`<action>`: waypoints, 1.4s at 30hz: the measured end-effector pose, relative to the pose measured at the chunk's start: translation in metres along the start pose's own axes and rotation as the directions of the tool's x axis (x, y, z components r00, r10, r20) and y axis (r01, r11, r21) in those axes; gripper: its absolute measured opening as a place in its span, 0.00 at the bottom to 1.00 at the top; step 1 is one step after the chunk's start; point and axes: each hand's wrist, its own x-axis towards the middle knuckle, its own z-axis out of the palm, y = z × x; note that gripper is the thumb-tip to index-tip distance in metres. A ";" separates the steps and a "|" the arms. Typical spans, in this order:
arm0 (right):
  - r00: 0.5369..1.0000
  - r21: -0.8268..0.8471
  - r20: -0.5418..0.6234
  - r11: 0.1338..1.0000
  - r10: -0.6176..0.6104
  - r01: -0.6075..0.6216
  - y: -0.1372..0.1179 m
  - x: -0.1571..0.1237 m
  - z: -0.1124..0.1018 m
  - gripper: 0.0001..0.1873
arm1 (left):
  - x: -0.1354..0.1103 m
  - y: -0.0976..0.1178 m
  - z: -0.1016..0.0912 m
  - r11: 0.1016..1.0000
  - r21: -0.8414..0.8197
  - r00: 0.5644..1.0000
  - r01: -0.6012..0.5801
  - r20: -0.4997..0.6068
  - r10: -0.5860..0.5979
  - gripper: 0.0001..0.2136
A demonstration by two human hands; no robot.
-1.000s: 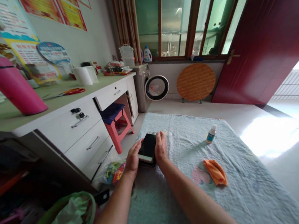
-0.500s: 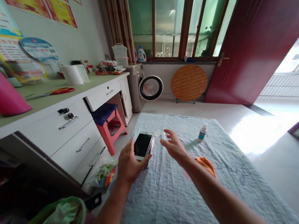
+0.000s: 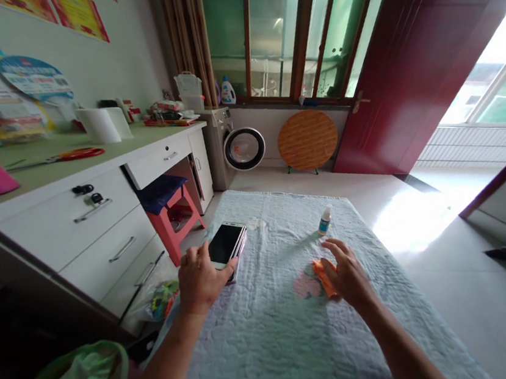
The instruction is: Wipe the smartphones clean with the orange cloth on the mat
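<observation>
One phone (image 3: 226,243), long axis slanting forward-right.

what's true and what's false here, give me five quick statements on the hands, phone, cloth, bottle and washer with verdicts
1. The left hand is on the phone. True.
2. The right hand is at the orange cloth. True.
3. The phone's screen is lit up. False: it is dark.
4. The bottle stands upright on the quilt. True.
5. The washer's door is shut. False: the round door stands open.
</observation>
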 end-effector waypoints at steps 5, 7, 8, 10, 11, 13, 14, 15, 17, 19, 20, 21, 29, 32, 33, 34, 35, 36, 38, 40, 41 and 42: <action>0.999 -0.074 0.008 0.997 0.033 -0.032 0.009 -0.007 0.007 0.17 | 0.002 0.002 0.001 0.998 0.055 0.999 0.033 0.024 -0.034 0.35; 0.998 -0.079 0.042 0.996 0.041 -0.038 0.008 -0.010 0.007 0.16 | 0.003 0.003 0.001 0.997 0.062 0.998 0.041 0.036 -0.043 0.34; 0.997 -0.083 0.058 0.996 0.047 -0.042 0.007 -0.011 0.008 0.16 | 0.004 0.003 0.000 0.997 0.067 0.998 0.046 0.043 -0.048 0.34; 0.995 -0.105 0.085 0.993 0.061 -0.052 0.006 -0.014 0.009 0.16 | 0.006 0.004 -0.001 0.995 0.081 0.997 0.053 0.058 -0.057 0.33; 0.993 -0.120 0.096 0.991 0.068 -0.057 0.005 -0.015 0.009 0.17 | 0.006 0.004 -0.002 0.994 0.089 0.996 0.055 0.064 -0.061 0.33; 0.990 -0.146 0.115 0.987 0.079 -0.062 0.005 -0.016 0.011 0.18 | 0.007 0.005 -0.005 0.992 0.105 0.995 0.067 0.070 -0.075 0.33; 0.989 -0.157 0.121 0.986 0.084 -0.064 0.006 -0.017 0.012 0.19 | 0.008 0.006 -0.006 0.991 0.109 0.994 0.076 0.075 -0.085 0.33; 0.988 -0.166 0.126 0.984 0.090 -0.068 0.007 -0.017 0.012 0.19 | 0.008 0.008 -0.008 0.990 0.114 0.992 0.086 0.082 -0.096 0.33; 0.985 -0.174 0.141 0.982 0.102 -0.077 0.009 -0.018 0.012 0.19 | 0.009 0.011 -0.011 0.986 0.132 0.988 0.107 0.096 -0.120 0.33; 0.980 -0.164 0.169 0.984 0.103 -0.075 0.011 -0.018 0.012 0.18 | 0.011 0.015 -0.014 0.978 0.167 0.985 0.124 0.096 -0.141 0.33; 0.978 -0.154 0.182 0.985 0.099 -0.071 0.012 -0.018 0.012 0.18 | 0.011 0.017 -0.016 0.974 0.187 0.985 0.128 0.092 -0.147 0.33; 0.978 -0.147 0.188 0.987 0.094 -0.067 0.012 -0.017 0.012 0.18 | 0.012 0.019 -0.017 0.970 0.207 0.985 0.129 0.088 -0.150 0.33; 0.980 -0.122 0.185 0.991 0.079 -0.057 0.017 -0.018 0.015 0.19 | 0.016 0.026 -0.026 0.956 0.273 0.986 0.110 0.093 -0.140 0.32; 0.981 -0.112 0.175 0.991 0.086 -0.067 0.019 -0.018 0.016 0.22 | 0.016 0.025 -0.027 0.961 0.258 0.990 0.099 0.072 -0.122 0.30; 0.981 -0.111 0.171 0.991 0.092 -0.074 0.019 -0.018 0.017 0.24 | 0.016 0.025 -0.028 0.963 0.252 0.991 0.093 0.068 -0.113 0.30; 0.981 -0.110 0.167 0.990 0.101 -0.083 0.020 -0.017 0.017 0.26 | 0.015 0.025 -0.029 0.965 0.246 0.992 0.085 0.067 -0.104 0.29; 0.980 -0.106 0.163 0.990 0.110 -0.093 0.021 -0.017 0.018 0.28 | 0.014 0.026 -0.030 0.968 0.240 0.993 0.075 0.067 -0.093 0.29; 0.980 -0.100 0.159 0.990 0.119 -0.104 0.022 -0.017 0.018 0.29 | 0.012 0.027 -0.032 0.971 0.230 0.995 0.060 0.066 -0.077 0.29; 0.981 -0.078 0.144 0.990 0.130 -0.119 0.024 -0.017 0.019 0.30 | 0.006 0.031 -0.035 0.981 0.194 0.998 0.018 0.055 -0.029 0.28; 0.984 -0.052 0.120 0.991 0.131 -0.125 0.024 -0.016 0.019 0.27 | -0.001 0.041 -0.040 0.990 0.135 0.999 -0.033 0.041 0.028 0.28; 0.985 -0.041 0.108 0.991 0.131 -0.128 0.024 -0.015 0.018 0.25 | -0.004 0.047 -0.042 0.994 0.095 0.998 -0.054 0.042 0.050 0.28; 0.986 -0.037 0.096 0.990 0.138 -0.135 0.023 -0.015 0.017 0.23 | -0.008 0.054 -0.043 0.996 0.052 0.996 -0.068 0.053 0.066 0.28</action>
